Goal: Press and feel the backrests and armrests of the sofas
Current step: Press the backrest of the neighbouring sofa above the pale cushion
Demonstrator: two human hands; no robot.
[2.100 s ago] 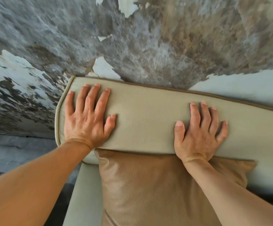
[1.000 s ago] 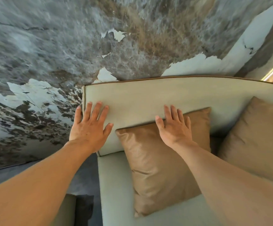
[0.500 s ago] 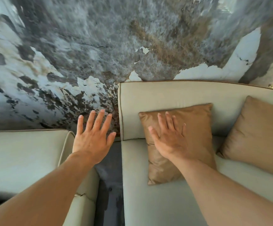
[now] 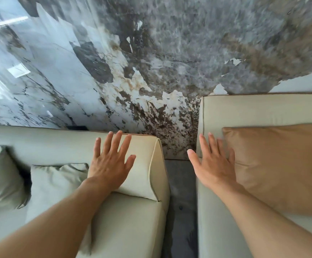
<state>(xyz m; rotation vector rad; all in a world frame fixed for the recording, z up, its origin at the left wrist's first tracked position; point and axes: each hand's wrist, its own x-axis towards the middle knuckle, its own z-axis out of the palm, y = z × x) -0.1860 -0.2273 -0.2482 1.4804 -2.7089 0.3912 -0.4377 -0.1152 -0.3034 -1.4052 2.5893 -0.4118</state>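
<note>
Two bare forearms reach forward. The left hand, fingers spread wide, lies flat against the cream leather backrest of the left sofa; the right hand, fingers open and holding nothing, hovers beside the cream leather backrest of the right sofa and its tan leather cushion. A grey marble wall rises beyond.

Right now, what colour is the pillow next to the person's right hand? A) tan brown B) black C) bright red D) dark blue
A: the pillow leaning on the sofa backrest beside the open right hand is tan brown.
</note>
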